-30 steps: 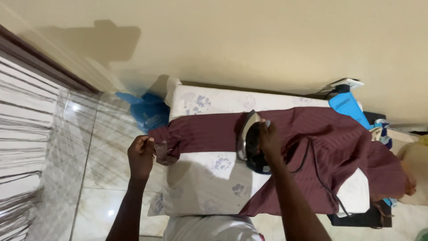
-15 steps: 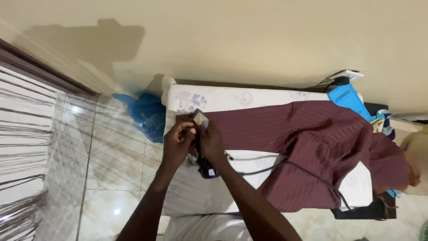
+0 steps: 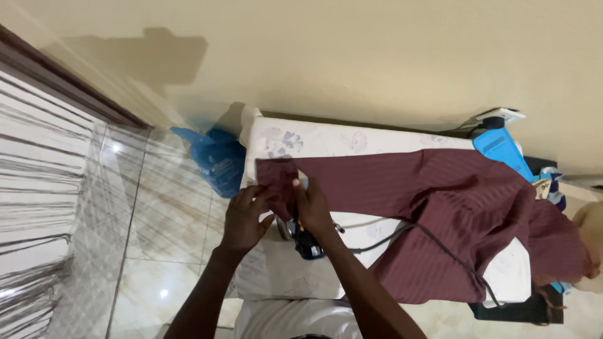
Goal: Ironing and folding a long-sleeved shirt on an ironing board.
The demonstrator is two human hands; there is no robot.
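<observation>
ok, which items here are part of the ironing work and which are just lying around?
In use:
- left hand and right hand, both pinching the sleeve end of the maroon shirt
- iron with its cord, under the right wrist
- floral padded surface

Lying about:
- blue plastic bag on the floor
- light blue object by the wall

**Cream wall, glossy tile floor**

You face a plain cream wall (image 3: 352,56) with a soft shadow cast on it at upper left. Below you, pale marbled floor tiles (image 3: 157,220) catch bright glints of light. A striped curtain (image 3: 31,188) hangs at your left, under a dark wooden frame (image 3: 69,81).
</observation>
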